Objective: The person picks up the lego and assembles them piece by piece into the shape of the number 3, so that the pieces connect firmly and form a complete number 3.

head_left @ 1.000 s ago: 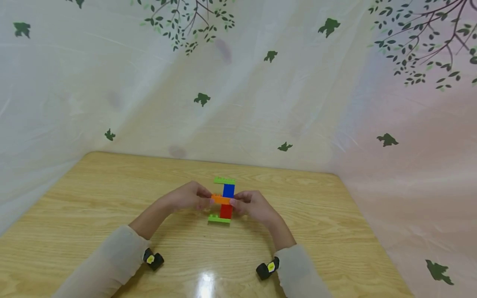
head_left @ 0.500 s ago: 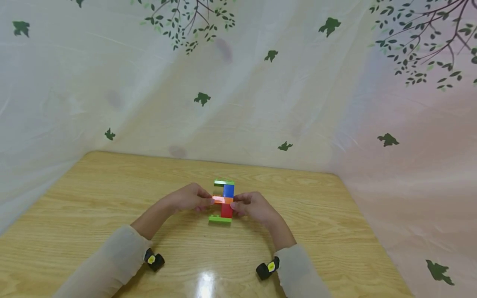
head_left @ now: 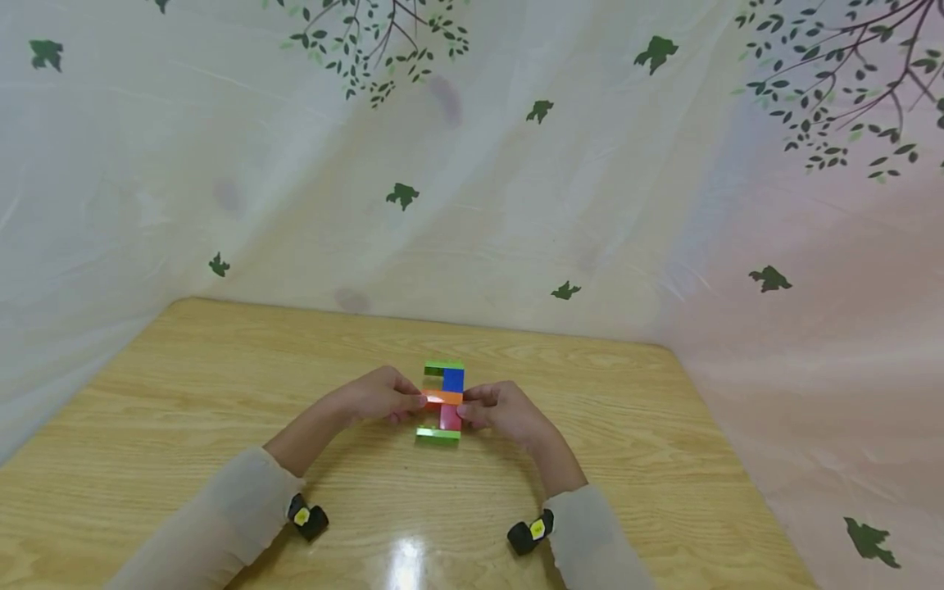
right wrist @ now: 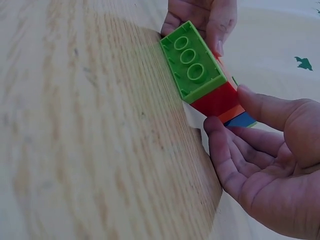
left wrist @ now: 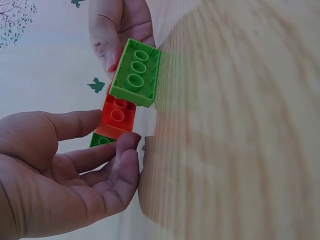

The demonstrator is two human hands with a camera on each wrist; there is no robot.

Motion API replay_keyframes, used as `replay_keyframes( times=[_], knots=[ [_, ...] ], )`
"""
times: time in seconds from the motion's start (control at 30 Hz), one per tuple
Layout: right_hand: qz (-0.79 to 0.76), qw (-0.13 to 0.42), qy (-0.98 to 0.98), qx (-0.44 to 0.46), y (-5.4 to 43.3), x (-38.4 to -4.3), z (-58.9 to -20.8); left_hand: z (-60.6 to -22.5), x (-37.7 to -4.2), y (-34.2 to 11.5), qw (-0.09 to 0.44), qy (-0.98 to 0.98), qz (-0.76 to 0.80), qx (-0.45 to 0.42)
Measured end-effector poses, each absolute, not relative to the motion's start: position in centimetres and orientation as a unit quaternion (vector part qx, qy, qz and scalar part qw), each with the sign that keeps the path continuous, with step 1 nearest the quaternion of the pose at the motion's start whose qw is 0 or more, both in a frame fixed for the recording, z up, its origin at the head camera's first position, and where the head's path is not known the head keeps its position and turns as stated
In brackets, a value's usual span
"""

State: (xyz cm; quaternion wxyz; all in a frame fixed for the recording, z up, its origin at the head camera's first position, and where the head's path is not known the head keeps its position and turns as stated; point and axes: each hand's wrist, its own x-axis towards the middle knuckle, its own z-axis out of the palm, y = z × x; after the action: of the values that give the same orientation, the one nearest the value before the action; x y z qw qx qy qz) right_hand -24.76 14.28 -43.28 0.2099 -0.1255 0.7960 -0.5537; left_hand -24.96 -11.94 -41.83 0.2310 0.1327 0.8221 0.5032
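Note:
A toy building block assembly is held between both hands. In the head view it runs as a far green block, a blue block, an orange block, a red block and a near green block. My left hand pinches the left end of the orange block. From the other side, my right hand grips the assembly around the orange and red blocks. The left wrist view shows the hollow underside of a green block. Beneath a green block in the right wrist view sits the red block.
A wooden table spreads under both hands. Behind it hangs a pale curtain printed with leaves and branches. Each sleeve carries a small black wrist camera, the left one and the right one.
The block assembly has tilted in the hands, and the studs seen earlier on the green blocks no longer show in the head view. Both hands keep hold and have shifted only slightly.

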Motion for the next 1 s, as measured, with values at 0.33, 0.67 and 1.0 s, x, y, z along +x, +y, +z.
replay_keyframes(
  times=[0.33, 0.67, 1.0],
  knots=[
    [-0.546, 0.211, 0.802, -0.116, 14.44, -24.75, -43.33, -41.95, -25.00, -11.60, 0.232, 0.833, 0.489, 0.115],
    [-0.545, 0.212, 0.803, -0.117, 14.33, -24.76, -43.34, -41.92, -24.86, -11.65, 0.220, 0.842, 0.478, 0.118],
    [-0.541, 0.206, 0.806, -0.120, 14.38, -24.81, -43.60, -41.85, -24.70, -11.58, 0.202, 0.852, 0.470, 0.116]
  ],
)
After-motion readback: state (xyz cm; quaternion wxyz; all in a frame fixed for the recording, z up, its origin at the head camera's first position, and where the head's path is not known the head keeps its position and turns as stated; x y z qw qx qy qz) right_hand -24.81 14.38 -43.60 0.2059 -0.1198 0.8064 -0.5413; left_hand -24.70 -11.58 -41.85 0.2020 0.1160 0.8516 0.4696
